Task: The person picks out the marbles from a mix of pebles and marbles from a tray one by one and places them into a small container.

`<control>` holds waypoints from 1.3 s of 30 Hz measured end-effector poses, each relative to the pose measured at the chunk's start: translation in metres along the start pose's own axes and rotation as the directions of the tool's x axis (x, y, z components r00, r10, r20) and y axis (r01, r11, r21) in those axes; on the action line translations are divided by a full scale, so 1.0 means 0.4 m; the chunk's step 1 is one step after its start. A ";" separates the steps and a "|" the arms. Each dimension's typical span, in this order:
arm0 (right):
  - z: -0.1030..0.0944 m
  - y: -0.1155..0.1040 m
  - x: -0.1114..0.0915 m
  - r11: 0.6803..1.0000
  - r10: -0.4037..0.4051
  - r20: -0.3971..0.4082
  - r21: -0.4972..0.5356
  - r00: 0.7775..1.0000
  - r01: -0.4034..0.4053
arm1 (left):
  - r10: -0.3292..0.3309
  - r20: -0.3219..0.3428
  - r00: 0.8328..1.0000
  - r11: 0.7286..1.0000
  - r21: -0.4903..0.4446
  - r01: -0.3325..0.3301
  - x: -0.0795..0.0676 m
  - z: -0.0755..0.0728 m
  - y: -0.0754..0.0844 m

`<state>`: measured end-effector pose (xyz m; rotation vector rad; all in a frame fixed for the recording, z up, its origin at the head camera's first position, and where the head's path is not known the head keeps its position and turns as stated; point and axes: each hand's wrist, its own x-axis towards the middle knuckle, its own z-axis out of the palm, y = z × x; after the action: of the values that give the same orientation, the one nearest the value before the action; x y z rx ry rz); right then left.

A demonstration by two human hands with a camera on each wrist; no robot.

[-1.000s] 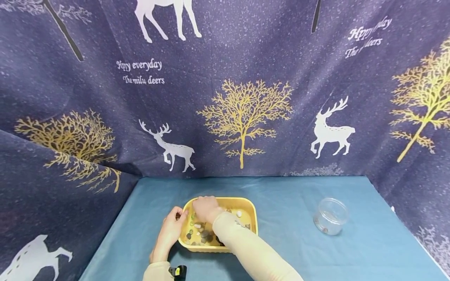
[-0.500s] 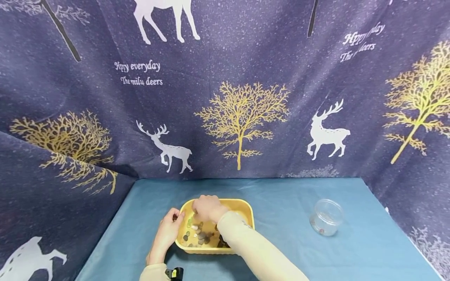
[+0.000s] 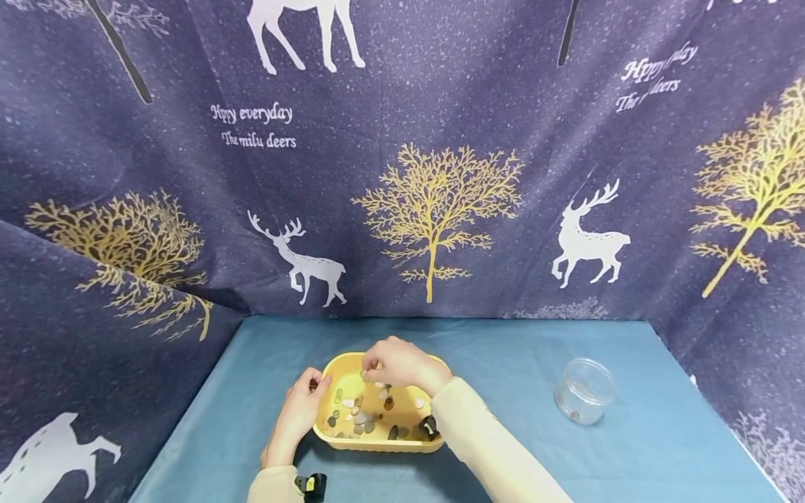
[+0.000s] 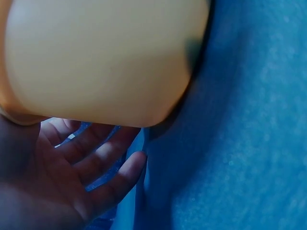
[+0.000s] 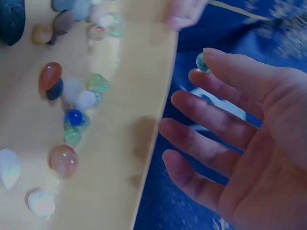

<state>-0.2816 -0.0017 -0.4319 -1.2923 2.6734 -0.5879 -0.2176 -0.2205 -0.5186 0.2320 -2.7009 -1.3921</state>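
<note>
A yellow plastic basin (image 3: 371, 445) sits on the blue cloth, with pebbles (image 3: 360, 419) and glass marbles spread over its floor. My left hand (image 3: 297, 413) holds its left side, thumb at the rim and the other fingers outside below it. In the left wrist view the basin's outer wall (image 4: 105, 62) covers part of those fingers. Above the basin's far part is my right hand (image 3: 402, 363). Its thumb and index finger pinch a small green glass marble (image 5: 202, 62), while the remaining fingers spread loosely. Blue and green marbles (image 5: 73, 135) lie among the pebbles.
To the right on the cloth stands a clear round jar (image 3: 585, 391) with a few small things at its bottom. A dark blue curtain (image 3: 402, 91) printed with deer and trees hangs behind the table.
My right hand has lifted from the basin's far left corner and moved right, now with a marble between thumb and index finger. My left hand stays at the rim.
</note>
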 end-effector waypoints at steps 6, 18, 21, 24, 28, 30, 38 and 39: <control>-0.028 0.016 -0.085 0.994 -0.063 -0.117 0.079 0.991 0.073 | 0.002 0.001 1.000 1.000 -0.010 -0.002 -0.001 0.001 -0.001; -0.085 0.079 -0.235 0.993 -0.004 -0.345 0.105 0.939 0.043 | 0.001 0.001 1.000 1.000 -0.019 -0.001 0.002 0.005 0.006; -0.107 0.104 -0.272 0.995 0.042 -0.392 0.100 0.919 -0.003 | 0.007 0.001 1.000 1.000 -0.017 -0.007 0.005 0.009 0.010; -0.126 0.127 -0.307 0.996 0.071 -0.430 0.083 0.900 -0.038 | 0.010 0.001 1.000 1.000 -0.017 -0.010 0.004 0.012 0.014; -0.143 0.156 -0.353 0.993 0.114 -0.480 0.087 0.870 -0.082 | 0.009 0.003 1.000 1.000 -0.017 -0.009 0.000 0.014 0.019; -0.147 0.169 -0.376 0.988 0.151 -0.508 0.098 0.848 -0.118 | 0.007 0.006 1.000 1.000 -0.019 -0.006 -0.001 0.013 0.019; -0.150 0.211 -0.442 0.965 0.261 -0.587 0.131 0.766 -0.228 | 0.001 0.005 1.000 1.000 -0.008 -0.001 -0.002 0.000 0.011; -0.151 0.214 -0.448 0.962 0.270 -0.592 0.137 0.759 -0.235 | 0.001 0.003 1.000 1.000 -0.005 -0.001 -0.003 -0.002 0.010</control>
<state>-0.2470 0.2028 -0.4212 -0.7808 3.2207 -1.2011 -0.2167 -0.2186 -0.5151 0.2285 -2.6996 -1.4002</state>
